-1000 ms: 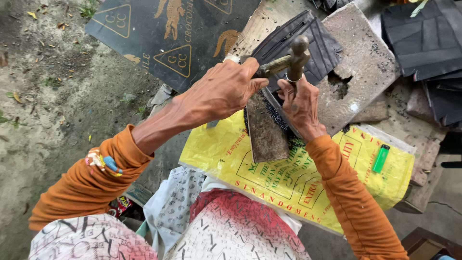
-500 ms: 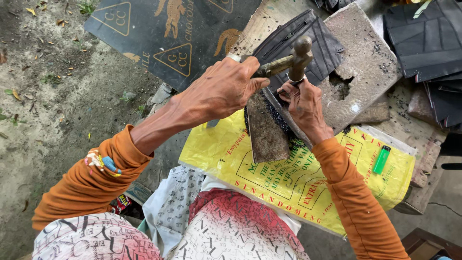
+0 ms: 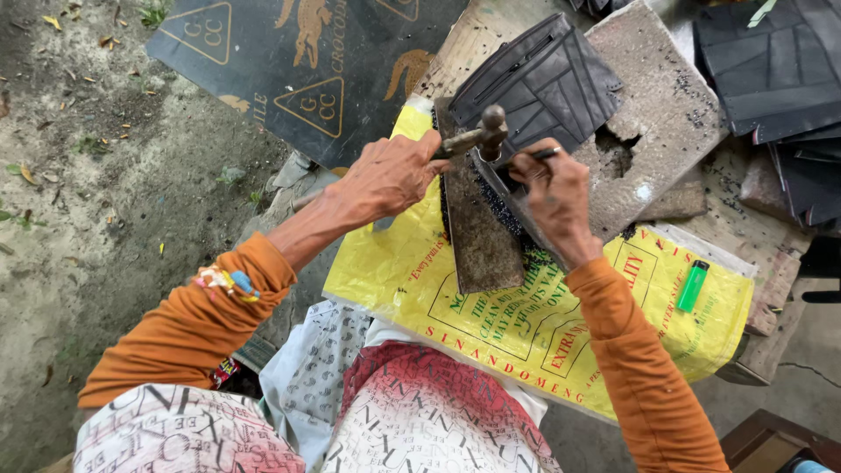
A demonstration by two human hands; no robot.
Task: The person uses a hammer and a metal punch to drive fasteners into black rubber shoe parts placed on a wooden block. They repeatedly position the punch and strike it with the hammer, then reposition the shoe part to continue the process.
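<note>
We see the left hand (image 3: 385, 180) closed around the handle of a hammer (image 3: 477, 137), whose rounded metal head sits just above the work. The right hand (image 3: 556, 193) is pinched shut on a thin dark rod (image 3: 536, 156) that juts out to the right of its fingers; we cannot tell what the rod's tip touches. Both hands meet over a rusty metal plate (image 3: 477, 232), which slants down toward the person's lap, with black crumbs (image 3: 491, 197) scattered along its right edge. Behind the hands, a sheet of black rubber (image 3: 547, 83) lies across a grey stone block (image 3: 661, 114) with a broken hollow in its face. Under the plate spreads a yellow printed sack (image 3: 526, 324), and a green lighter (image 3: 692, 285) lies on its right part, well apart from the hands. More black rubber pieces (image 3: 771, 61) are stacked at the upper right. A dark printed mat (image 3: 307, 70) lies on the dirt ground (image 3: 96, 210) to the upper left. Both arms wear orange sleeves (image 3: 648, 385).
</note>
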